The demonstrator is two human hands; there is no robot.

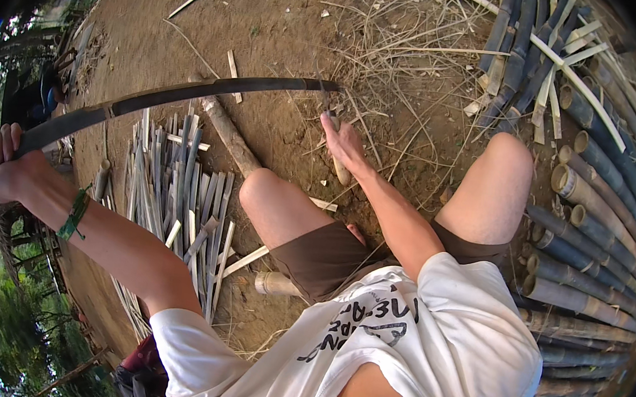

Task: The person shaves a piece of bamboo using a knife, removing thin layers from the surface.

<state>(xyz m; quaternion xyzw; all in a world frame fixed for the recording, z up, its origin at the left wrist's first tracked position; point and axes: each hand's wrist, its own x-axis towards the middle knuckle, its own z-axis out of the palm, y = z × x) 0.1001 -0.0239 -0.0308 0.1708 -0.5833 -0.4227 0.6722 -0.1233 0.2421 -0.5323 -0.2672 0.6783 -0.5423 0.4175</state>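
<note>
While our left hand grips the bamboo strip by one end, our right hand holds a knife. Strip's probably light, springy — we'd grab that end.

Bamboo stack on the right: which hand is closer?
Right. The right hand is left of the bamboo stack; the left hand is much farther left, on the dark strip.

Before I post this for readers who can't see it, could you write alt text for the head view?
A left hand holds one end of a long dark bamboo strip; the right hand holds a wooden-handled tool near the other. Cut strips lie on bare earth, with bamboo poles stacked at the picture's right.
</note>
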